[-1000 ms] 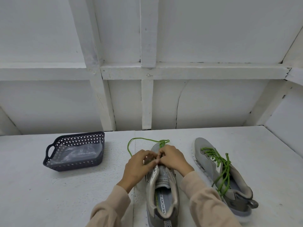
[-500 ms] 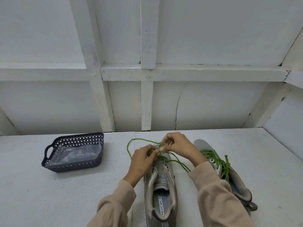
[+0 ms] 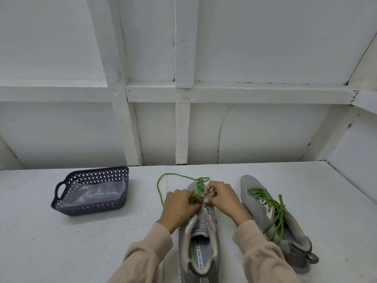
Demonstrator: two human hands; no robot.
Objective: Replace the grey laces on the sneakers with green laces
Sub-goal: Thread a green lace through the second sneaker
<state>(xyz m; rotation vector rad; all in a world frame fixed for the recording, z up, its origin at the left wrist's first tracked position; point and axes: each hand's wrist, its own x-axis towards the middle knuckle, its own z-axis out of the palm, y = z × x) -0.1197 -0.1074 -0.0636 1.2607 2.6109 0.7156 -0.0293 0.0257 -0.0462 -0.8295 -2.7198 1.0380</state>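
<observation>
Above the middle sneaker, the left hand and right hand each pinch its green lace.

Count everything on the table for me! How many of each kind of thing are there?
Grey sneakers: 2
Green laces: 2
Dark basket: 1
Piece of clear plastic in the basket: 1
Total: 6

Grey sneakers; green laces; dark lattice-patterned basket.
</observation>
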